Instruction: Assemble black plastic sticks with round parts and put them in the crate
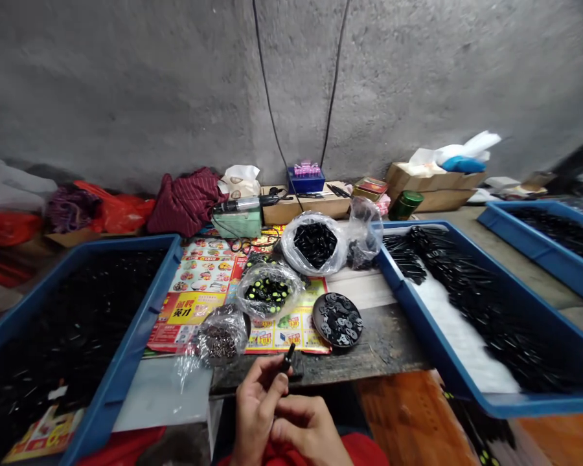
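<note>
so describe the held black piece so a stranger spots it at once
Find the large colourful printed paper in the middle of the view. Just below its near edge is the left hand, with a slim black piece poking up from its grip. Unlike the black parts heaped in the blue trays, this one is held singly, tip upward.

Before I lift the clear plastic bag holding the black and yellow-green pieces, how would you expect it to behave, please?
The bag is probably floppy, as its thin film looks crumpled. Its contents may shift and make it sag, since the pieces appear loose. Its open mouth could let some spill if it tips.
</note>
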The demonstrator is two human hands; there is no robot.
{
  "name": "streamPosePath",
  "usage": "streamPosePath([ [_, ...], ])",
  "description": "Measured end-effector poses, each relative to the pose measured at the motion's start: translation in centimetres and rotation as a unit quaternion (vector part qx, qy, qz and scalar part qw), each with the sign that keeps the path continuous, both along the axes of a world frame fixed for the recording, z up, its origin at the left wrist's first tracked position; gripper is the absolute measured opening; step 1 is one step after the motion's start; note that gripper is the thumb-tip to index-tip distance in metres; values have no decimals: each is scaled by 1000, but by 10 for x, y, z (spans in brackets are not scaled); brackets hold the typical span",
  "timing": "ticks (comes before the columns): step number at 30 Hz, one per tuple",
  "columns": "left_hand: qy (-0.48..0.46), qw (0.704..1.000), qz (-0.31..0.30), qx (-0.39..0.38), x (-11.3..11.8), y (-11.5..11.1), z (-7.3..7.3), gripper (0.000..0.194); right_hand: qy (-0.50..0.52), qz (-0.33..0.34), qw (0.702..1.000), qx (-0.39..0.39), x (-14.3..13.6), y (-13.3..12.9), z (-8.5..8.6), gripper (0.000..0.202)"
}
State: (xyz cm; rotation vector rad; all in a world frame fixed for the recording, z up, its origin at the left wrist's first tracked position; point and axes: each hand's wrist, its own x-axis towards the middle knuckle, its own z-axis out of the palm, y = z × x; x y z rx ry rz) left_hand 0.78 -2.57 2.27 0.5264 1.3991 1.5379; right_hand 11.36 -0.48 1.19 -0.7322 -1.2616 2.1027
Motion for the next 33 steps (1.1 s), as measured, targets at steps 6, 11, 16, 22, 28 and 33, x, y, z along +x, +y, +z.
streamPosePath([
  [6, -21, 1000, -8, -6, -3, 1, -2, 34, 28, -1, 999, -44, -4, 2, 8, 27],
  [11, -36, 999, -12, 1, -3, -1, -8, 32, 11, -54, 998, -36, 11, 10, 3, 22],
  [16, -84, 995, -47, -9, 1, 2, -8, 37, 5, -126, 990, -57, 31, 26, -8, 26],
  [22, -78, 993, -88, -4, 7, 7, -5, 35, -35, -193, 979, -49, 41, 35, -13, 27],
  [28, -30, 995, -89, -17, 8, 9, -7, 33, -33, -220, 973, -62, 35, 36, -15, 29],
  [33, 10, 994, -101, -26, 8, 11, -9, 34, -37, -236, 970, -56, 37, 38, -15, 26],
])
